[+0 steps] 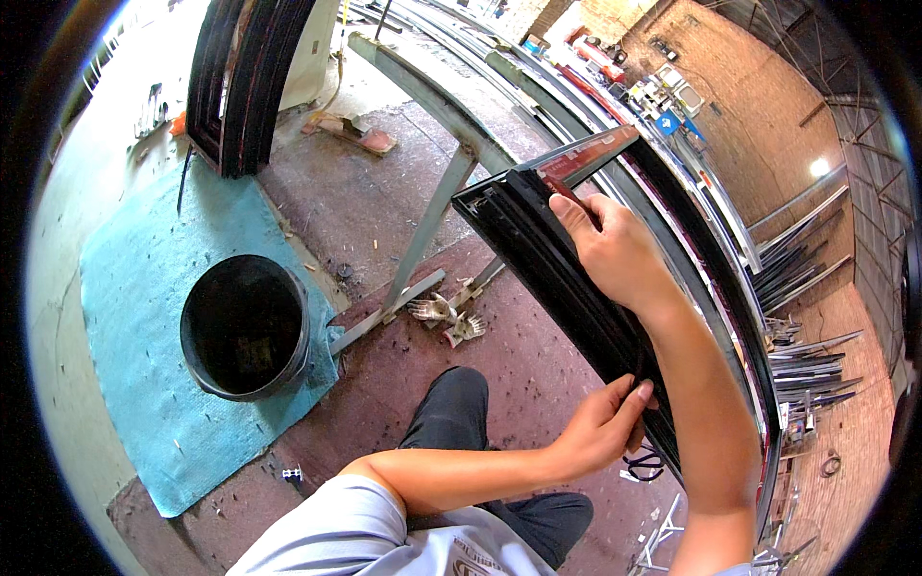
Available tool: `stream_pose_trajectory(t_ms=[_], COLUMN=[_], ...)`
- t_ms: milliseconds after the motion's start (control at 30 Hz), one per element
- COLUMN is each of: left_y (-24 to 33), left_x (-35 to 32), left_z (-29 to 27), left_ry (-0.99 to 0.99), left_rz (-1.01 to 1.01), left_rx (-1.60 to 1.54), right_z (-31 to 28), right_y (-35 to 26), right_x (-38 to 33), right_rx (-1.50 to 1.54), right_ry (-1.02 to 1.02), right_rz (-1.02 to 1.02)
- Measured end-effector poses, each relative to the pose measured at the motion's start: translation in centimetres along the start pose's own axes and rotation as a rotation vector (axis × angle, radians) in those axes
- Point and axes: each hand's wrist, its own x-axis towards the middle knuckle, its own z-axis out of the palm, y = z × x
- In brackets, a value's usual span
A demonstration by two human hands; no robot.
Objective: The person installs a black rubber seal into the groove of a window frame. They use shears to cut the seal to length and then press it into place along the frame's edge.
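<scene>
- The dull reddish-brown floor (538, 360) spreads under everything near the person.
- The long black frame with deep parallel grooves (567, 278) lies aslant in front of the person, on the right side of the view; one corner is near the end of a beam.
- The light-blue rectangular mat (134, 317) lies on the ground at the left.
- The grey metal stand with slanted legs (430, 228) is between the mat and the frame; the beam is its upper part.
- The second black grooved frame (240, 86) stands at the far edge of the mat.
- The round black open bucket (300, 360) stands upright on the mat.
- The right hand (619, 252) is at the upper part of the long frame, fingers curled round a small piece, thumb stretched along it.
- The left hand (600, 427) is lower, at the frame's near edge; thumb and forefinger are pressed together, but I cannot tell what they pinch.
- The soiled white gloves (467, 329) lie beside the stand's foot.
- The small piece is flat and dark red (565, 190).
</scene>
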Motion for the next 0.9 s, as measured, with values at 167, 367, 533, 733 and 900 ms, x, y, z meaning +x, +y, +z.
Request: stream_pose_trajectory(t_ms=[167,367,533,733,900], left_y=[0.2,-0.1,0.5,0.2,0.4], left_x=[0.2,0.5,0.9,1.5,1.7], left_z=[0.3,0.8,2.3,3.9,4.0], left_ry=[0.009,-0.013,-0.056,-0.082,-0.060], left_rz=[0.007,-0.002,0.036,0.037,0.012], left_rx=[-0.035,-0.065,-0.110,-0.213,-0.230], right_z=[-0.3,-1.1,-0.8,-2.0,-2.0], right_y=[0.9,1.0,1.5,1.8,2.4], right_x=[0.1,-1.0,-0.4,-1.4,-2.1], right_rx=[0.146,0.148,0.145,0.077,0.101], right_ry=[-0.060,-0.138,-0.117,-0.127,-0.162], right_rz=[0.011,0.089,0.079,0.085,0.105])
